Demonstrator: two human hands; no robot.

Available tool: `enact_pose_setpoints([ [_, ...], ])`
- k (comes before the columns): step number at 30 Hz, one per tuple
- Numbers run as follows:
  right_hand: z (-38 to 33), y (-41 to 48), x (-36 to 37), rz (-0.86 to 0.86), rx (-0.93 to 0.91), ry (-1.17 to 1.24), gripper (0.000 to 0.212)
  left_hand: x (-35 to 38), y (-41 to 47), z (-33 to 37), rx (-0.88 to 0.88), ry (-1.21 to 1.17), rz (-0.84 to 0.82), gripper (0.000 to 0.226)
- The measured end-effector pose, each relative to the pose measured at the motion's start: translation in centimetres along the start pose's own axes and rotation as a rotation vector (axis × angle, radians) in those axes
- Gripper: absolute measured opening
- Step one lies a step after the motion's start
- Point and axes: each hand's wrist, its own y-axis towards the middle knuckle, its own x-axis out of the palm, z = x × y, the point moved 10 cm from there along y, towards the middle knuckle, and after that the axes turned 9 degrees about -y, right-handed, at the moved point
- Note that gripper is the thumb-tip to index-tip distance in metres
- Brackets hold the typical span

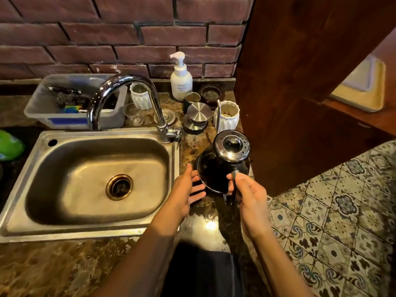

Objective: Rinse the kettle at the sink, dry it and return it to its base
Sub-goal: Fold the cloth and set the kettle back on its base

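A black gooseneck kettle (230, 156) with a shiny lid stands on the counter right of the sink, over its round black base (203, 168). My right hand (249, 196) is closed around the kettle's handle at the near side. My left hand (188, 189) is open, fingers spread, touching the base's left rim. The steel sink (85, 179) lies to the left, dry-looking, with a brass drain. The chrome tap (128, 99) arches over its back edge and no water runs.
Behind the kettle stand a white ribbed cup (227, 114), steel lids (198, 116), small jars and a white pump bottle (181, 80). A clear plastic bin (72, 103) with scrubbers sits behind the sink. A wooden panel (289, 93) rises right of the counter; patterned floor tiles lie below it.
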Motion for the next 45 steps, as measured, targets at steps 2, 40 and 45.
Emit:
enact_pose_setpoints([
  [2, 0.1, 0.6, 0.3, -0.006, -0.005, 0.001, 0.044, 0.2, 0.5, 0.4, 0.003, 0.005, -0.007, 0.05],
  [40, 0.9, 0.6, 1.6, -0.097, 0.122, 0.002, 0.031, -0.7, 2.4, -1.5, 0.064, -0.014, -0.039, 0.036],
  [45, -0.3, 0.3, 1.2, -0.052, 0.055, -0.103, 0.028, -1.8, 1.5, -0.5, 0.122, 0.107, -0.024, 0.051],
])
